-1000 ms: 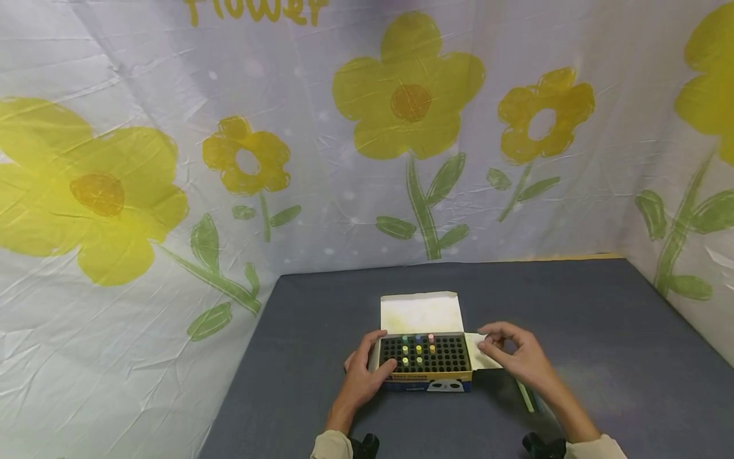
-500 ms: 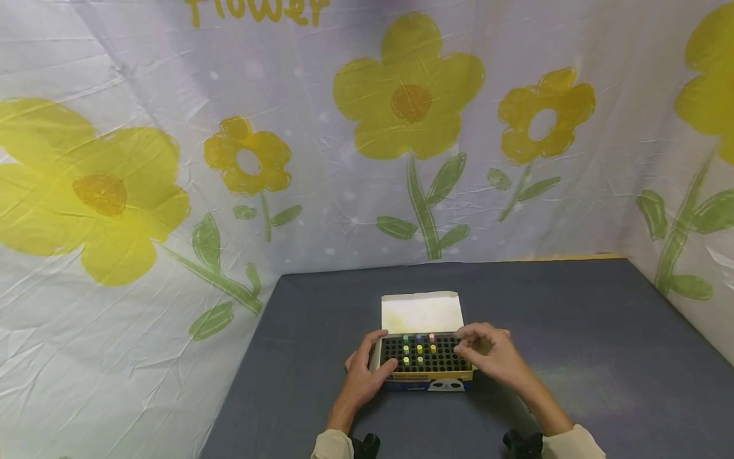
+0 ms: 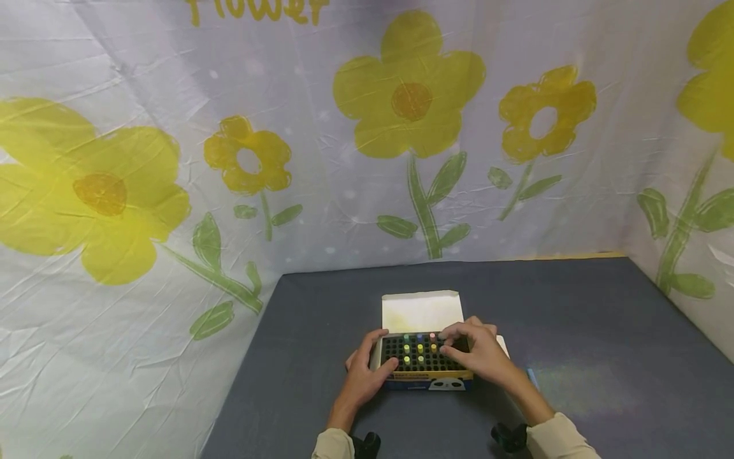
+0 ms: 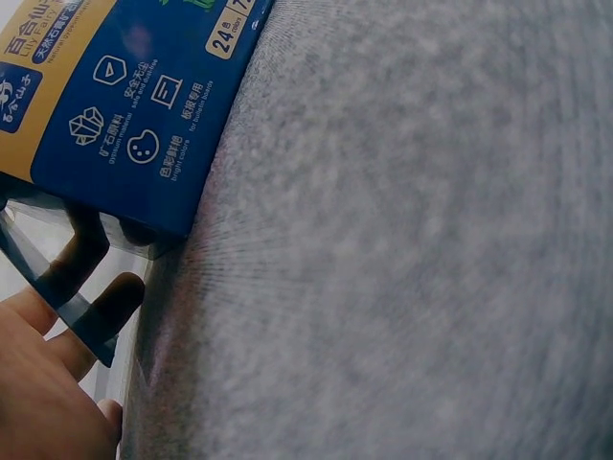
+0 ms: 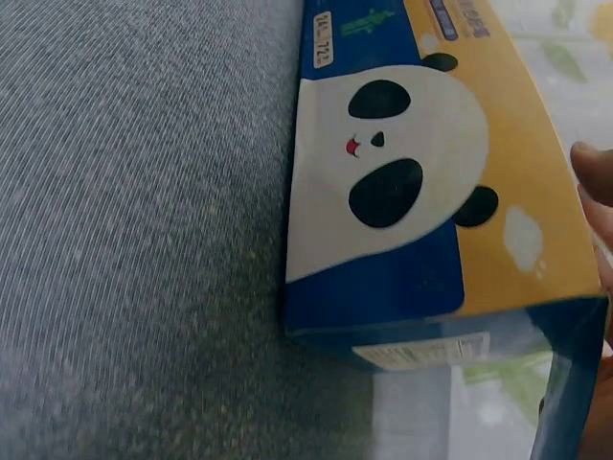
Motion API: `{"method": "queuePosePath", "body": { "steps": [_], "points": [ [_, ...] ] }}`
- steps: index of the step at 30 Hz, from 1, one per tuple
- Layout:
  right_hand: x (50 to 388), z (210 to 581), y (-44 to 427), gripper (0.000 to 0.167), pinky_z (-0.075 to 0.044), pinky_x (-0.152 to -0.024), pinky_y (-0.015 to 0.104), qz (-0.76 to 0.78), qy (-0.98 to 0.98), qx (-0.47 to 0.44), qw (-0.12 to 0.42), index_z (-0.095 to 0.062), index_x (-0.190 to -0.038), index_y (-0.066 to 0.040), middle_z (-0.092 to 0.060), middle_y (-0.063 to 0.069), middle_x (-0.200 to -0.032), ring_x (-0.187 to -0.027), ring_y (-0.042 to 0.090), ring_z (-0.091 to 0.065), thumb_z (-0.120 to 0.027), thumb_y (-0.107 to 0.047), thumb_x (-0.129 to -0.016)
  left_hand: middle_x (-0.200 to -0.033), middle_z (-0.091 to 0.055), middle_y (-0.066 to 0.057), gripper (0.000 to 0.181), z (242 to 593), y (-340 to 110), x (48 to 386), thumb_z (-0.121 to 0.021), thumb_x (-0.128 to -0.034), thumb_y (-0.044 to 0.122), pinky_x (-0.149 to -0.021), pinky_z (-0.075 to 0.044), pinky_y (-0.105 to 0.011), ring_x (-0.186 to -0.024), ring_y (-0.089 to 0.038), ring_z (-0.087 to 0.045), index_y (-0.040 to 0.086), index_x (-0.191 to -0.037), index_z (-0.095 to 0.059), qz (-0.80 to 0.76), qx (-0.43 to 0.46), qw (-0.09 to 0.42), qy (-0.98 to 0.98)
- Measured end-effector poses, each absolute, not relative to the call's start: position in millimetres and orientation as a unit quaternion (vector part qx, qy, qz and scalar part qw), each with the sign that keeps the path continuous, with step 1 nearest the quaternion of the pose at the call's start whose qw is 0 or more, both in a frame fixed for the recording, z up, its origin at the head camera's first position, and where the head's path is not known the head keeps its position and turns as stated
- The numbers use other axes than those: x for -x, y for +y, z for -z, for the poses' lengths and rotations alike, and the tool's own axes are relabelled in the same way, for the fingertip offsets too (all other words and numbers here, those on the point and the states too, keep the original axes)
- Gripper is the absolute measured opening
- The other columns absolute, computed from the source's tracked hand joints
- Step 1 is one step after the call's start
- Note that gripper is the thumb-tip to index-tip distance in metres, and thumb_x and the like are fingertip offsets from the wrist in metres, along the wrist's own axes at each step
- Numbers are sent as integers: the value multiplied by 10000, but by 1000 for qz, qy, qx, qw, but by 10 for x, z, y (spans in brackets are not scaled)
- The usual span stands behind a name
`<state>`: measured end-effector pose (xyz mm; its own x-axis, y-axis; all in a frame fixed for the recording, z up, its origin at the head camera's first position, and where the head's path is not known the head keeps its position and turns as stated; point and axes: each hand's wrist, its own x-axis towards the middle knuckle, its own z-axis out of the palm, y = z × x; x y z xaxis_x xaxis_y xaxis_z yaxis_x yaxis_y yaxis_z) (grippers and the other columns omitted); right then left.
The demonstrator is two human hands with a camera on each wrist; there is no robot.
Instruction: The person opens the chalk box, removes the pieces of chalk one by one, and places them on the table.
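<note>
Head view: high, farther off, facing fwd/down; 2 wrist views: low, close, sharing front of chalk box.

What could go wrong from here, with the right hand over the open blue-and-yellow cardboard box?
The right hand has its fingertips close to the short orange-yellow stick standing in the box, and might knock it.
The slim blue stick lies loose beside the right forearm and could be brushed away.
The left hand grips the box's left end; letting go might let it shift.
</note>
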<state>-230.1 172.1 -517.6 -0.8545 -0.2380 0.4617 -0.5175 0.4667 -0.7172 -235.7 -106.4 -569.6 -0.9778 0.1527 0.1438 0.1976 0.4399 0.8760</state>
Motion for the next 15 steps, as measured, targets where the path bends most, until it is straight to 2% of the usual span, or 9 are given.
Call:
{"method": "queuePosePath", "body": {
  "steps": [7, 15],
  "points": [
    [2313, 5184, 1626, 235, -112, -840, 461, -424, -863, -222, 161, -776, -983, -215, -669, -168, -807, -800, 80, -427, -855, -101, -794, -1426, -580, 20, 570, 5683, -1053, 2349, -735, -901, 405, -1070, -219, -642, -1310, -307, -441, 475, -1410, -490, 519, 101, 20, -849],
    [2294, 5177, 1539, 209, -144, -841, 457, -376, -888, -202, 172, -761, -943, -212, -665, -116, -821, -802, 77, -391, -862, -108, -792, -1422, -580, 22, 564, 5670, -1054, 2342, -730, -900, 412, -1051, -262, -637, -1317, -311, -413, 473, -1408, -494, 518, 97, 19, -850]
  ]
}}
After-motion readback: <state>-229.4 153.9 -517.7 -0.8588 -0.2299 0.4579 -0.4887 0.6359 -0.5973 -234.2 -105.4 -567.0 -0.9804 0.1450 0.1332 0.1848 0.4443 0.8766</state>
